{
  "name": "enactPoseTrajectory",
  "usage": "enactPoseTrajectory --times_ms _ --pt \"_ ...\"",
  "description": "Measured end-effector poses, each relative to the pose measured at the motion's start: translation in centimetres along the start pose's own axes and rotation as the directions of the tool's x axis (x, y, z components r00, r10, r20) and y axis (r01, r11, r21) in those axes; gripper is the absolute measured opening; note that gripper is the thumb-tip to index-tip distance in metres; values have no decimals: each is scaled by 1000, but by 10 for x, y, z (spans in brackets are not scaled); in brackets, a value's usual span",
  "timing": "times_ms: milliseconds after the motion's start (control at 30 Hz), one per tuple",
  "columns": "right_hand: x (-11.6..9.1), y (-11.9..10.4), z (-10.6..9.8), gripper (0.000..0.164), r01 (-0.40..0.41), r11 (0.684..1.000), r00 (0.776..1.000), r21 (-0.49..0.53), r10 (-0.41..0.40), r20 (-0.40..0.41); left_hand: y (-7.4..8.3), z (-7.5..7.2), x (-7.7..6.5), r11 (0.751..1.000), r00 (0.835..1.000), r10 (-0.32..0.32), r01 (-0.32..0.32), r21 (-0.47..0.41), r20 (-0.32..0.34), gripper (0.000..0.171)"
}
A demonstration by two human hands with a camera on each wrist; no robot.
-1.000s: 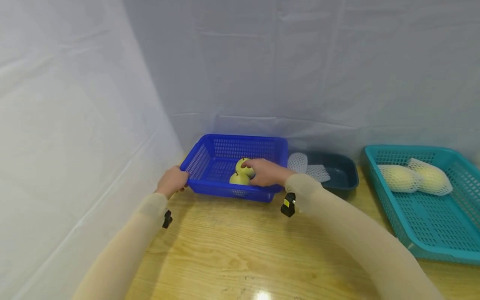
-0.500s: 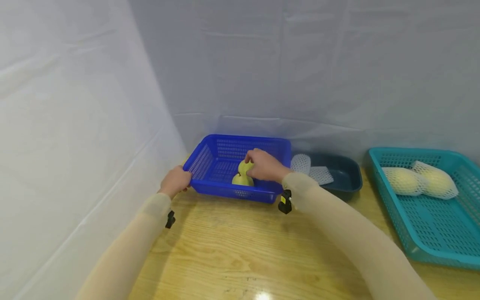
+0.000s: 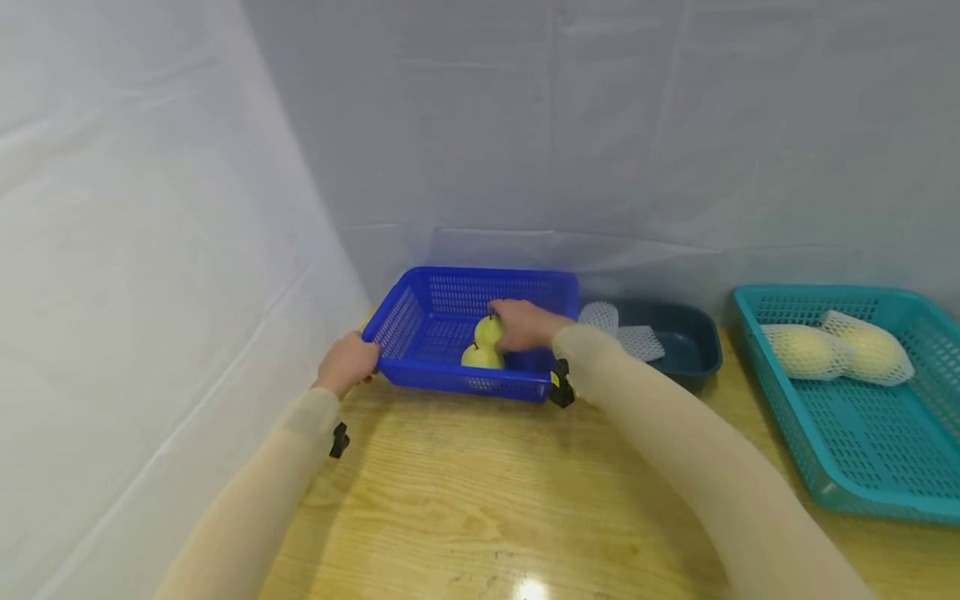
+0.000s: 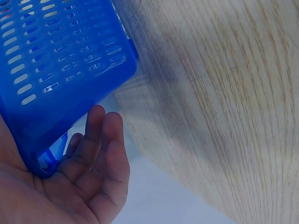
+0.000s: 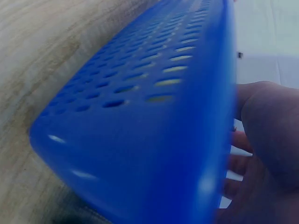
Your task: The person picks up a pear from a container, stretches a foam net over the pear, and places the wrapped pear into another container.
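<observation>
A blue plastic basket (image 3: 450, 377) stands by the back wall, with two yellow-green pears (image 3: 480, 357) inside near its front right. My left hand (image 3: 347, 364) grips the basket's front left corner. In the left wrist view its fingers (image 4: 114, 158) curl under the blue rim. Inside the basket my right hand (image 3: 525, 325) holds the farther pear (image 3: 488, 331), thumb at its near side and fingers at its far right. In the right wrist view the basket wall (image 5: 135, 144) hides the pears and part of the fingers.
A dark bin (image 3: 686, 346) right of the basket holds white foam nets (image 3: 641, 342). Farther right, a teal basket (image 3: 862, 425) contains two netted fruits (image 3: 806, 352). White sheeting (image 3: 480, 125) hangs behind and at left. All stand on a wooden table (image 3: 450, 483).
My right hand first rose slightly off the farther pear, then came back down around it. The left hand has stayed on the basket corner.
</observation>
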State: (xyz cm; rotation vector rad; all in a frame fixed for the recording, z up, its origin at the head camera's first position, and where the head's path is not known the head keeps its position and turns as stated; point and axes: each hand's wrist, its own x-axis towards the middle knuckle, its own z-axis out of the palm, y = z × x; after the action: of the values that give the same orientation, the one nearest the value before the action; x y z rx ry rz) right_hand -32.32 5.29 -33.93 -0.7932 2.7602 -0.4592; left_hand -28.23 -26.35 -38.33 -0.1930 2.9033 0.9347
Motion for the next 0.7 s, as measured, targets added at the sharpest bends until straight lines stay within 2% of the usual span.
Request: enactPoseTrajectory --times_ms 200,433,700 --pt "3 3 -5 64 6 997 1000 -79 -7 -14 1 0 -1 1000 1000 -3 3 1 -7 33" --pt "8 12 -1 54 -17 1000 1000 13 17 -12 -3 2 2 1000 1000 -7 7 4 3 35" --pt "8 15 -1 65 -15 1000 1000 -21 15 -18 -3 1 3 1000 1000 -6 6 10 -3 35"
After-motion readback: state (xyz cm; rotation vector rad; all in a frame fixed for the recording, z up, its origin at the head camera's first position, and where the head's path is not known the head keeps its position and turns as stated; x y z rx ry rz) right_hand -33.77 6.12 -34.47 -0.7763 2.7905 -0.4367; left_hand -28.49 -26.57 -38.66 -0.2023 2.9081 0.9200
